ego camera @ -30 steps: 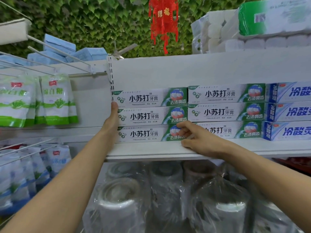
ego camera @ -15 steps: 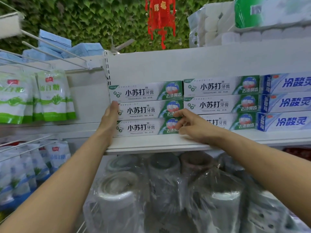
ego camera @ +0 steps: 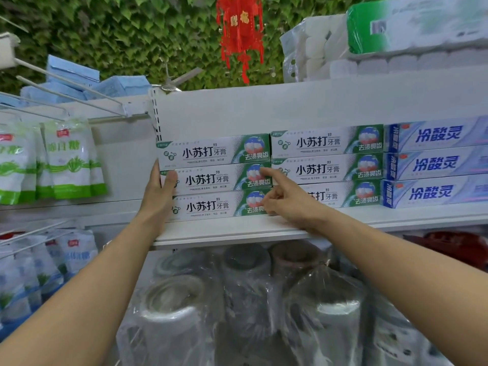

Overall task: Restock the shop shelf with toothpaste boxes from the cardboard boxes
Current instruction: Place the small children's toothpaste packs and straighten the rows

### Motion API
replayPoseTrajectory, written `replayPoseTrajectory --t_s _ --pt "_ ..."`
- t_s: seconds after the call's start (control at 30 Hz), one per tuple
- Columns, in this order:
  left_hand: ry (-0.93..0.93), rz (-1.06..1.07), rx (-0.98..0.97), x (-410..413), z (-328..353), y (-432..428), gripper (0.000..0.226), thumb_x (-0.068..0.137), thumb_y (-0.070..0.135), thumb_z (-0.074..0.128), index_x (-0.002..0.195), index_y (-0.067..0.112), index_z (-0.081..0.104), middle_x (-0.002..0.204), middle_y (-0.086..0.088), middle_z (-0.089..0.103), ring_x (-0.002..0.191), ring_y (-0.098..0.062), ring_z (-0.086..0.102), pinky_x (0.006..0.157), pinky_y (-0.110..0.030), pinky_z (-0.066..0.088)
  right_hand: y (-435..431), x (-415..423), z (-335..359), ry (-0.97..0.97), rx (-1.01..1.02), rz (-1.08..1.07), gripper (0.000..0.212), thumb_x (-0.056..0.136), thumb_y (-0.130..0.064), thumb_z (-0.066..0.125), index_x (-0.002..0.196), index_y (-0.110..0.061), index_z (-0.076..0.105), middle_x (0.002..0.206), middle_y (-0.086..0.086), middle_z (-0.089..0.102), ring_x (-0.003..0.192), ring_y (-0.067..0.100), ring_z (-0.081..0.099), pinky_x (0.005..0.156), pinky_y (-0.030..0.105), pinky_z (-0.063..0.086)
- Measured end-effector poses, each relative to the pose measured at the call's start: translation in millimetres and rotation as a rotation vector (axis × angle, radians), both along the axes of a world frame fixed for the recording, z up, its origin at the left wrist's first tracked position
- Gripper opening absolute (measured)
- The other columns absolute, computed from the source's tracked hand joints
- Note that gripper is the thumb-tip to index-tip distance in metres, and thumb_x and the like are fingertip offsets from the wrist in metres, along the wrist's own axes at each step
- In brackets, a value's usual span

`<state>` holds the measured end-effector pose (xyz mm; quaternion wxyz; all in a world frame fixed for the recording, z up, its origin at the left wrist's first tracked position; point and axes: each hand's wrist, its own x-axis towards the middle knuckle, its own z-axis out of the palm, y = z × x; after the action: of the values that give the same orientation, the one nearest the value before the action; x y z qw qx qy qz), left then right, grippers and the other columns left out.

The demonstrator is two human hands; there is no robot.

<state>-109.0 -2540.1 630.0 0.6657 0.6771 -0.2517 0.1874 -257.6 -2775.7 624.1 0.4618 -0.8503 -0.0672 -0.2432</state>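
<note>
Here, toothpaste boxes (ego camera: 208,178) lengthwise along shelf (ego camera: 237,231).

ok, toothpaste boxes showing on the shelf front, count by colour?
green toothpaste boxes: 6 (two stacks of 3)
blue toothpaste boxes: 3 (one stack)
Total: 9 front faces visible; any behind are hidden.

Six green toothpaste boxes (ego camera: 211,152), two stacks of three; three blue toothpaste boxes (ego camera: 435,165); one red hanging ornament (ego camera: 240,30)
</note>
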Motion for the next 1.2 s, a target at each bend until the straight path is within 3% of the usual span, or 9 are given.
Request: replayPoseTrajectory --t_s 0.17,0.23,0.3,0.5,0.67,0.87,0.97,1.1,1.2 --pt "0.044 -0.015 0.010 2 0 -2 0.059 0.103 0.040 0.036 0.154 0.036 0.007 0.153 0.006 0.035 0.136 -0.016 0.039 0.110 -0.035 0.030 -26 -6 2 -0.049 -0.092 -0.198 0.031 0.088 -0.003 0.050 0.112 -0.018 0.060 0.080 0.003 0.059 0.072 0.017 0.052 0.063 0.028 0.042" --pt "0.062 -0.033 0.004 3 0 -3 0.060 0.103 0.040 0.034 0.153 0.036 0.002 0.154 0.006 0.032 0.138 -0.015 0.036 0.106 -0.030 0.027 -43 -12 3 -0.029 -0.082 -0.254 0.026 0.087 -0.001 0.051 0.105 -0.016 0.060 0.083 0.006 0.062 0.073 0.019 0.054 0.065 0.030 0.045" --pt "0.067 -0.026 0.011 5 1 -3 0.060 0.103 0.041 0.034 0.153 0.036 0.002 0.153 0.005 0.034 0.137 -0.014 0.035 0.103 -0.028 0.027 -53 -14 5 0.023 -0.053 -0.222 0.026 0.087 0.002 0.053 0.105 -0.015 0.057 0.092 0.015 0.066 0.077 0.021 0.059 0.077 0.038 0.051" --pt "0.090 -0.015 0.051 11 1 1 0.061 0.102 0.045 0.034 0.153 0.039 0.001 0.153 0.005 0.034 0.138 -0.014 0.036 0.112 -0.037 0.026 -58 -11 12 0.106 -0.037 -0.153 0.027 0.086 0.003 0.054 0.107 -0.014 0.054 0.095 0.022 0.065 0.081 0.023 0.060 0.088 0.046 0.052" --pt "0.090 -0.042 0.009 7 2 1 0.060 0.102 0.044 0.036 0.153 0.040 0.004 0.152 0.010 0.035 0.135 -0.012 0.037 0.115 -0.039 0.027 -56 -14 17 -0.040 -0.078 -0.249 0.027 0.088 -0.003 0.051 0.110 -0.019 0.055 0.100 0.019 0.063 0.083 0.025 0.059 0.074 0.036 0.049" --pt "0.078 -0.065 0.027 9 2 1 0.058 0.103 0.042 0.035 0.153 0.039 0.006 0.150 0.013 0.037 0.134 -0.011 0.038 0.113 -0.037 0.027 -59 -13 28 0.083 -0.135 -0.188 0.034 0.088 -0.006 0.054 0.117 -0.023 0.047 0.096 0.012 0.054 0.082 0.021 0.051 0.073 0.033 0.044" --pt "0.056 -0.053 0.025 5 1 0 0.054 0.104 0.037 0.035 0.153 0.036 0.011 0.146 0.013 0.041 0.129 -0.010 0.041 0.106 -0.031 0.032 -57 -16 24 0.050 -0.107 -0.190 0.036 0.087 -0.004 0.053 0.118 -0.022 0.048 0.089 0.010 0.052 0.079 0.021 0.049 0.071 0.033 0.042" --pt "0.061 -0.033 0.018 6 1 3 0.057 0.103 0.041 0.037 0.153 0.037 0.011 0.151 0.007 0.040 0.135 -0.015 0.041 0.114 -0.042 0.030 -59 -23 6 -0.011 -0.109 -0.285 0.032 0.087 -0.002 0.049 0.113 -0.020 0.051 0.079 0.008 0.052 0.064 0.019 0.046 0.055 0.029 0.039" --pt "0.075 -0.039 0.015 6 2 2 0.059 0.103 0.041 0.038 0.153 0.037 0.008 0.152 0.007 0.038 0.136 -0.016 0.040 0.115 -0.044 0.030 -76 -30 1 -0.021 -0.073 -0.417 0.025 0.089 -0.003 0.047 0.110 -0.017 0.050 0.083 0.005 0.053 0.067 0.019 0.049 0.055 0.029 0.038"
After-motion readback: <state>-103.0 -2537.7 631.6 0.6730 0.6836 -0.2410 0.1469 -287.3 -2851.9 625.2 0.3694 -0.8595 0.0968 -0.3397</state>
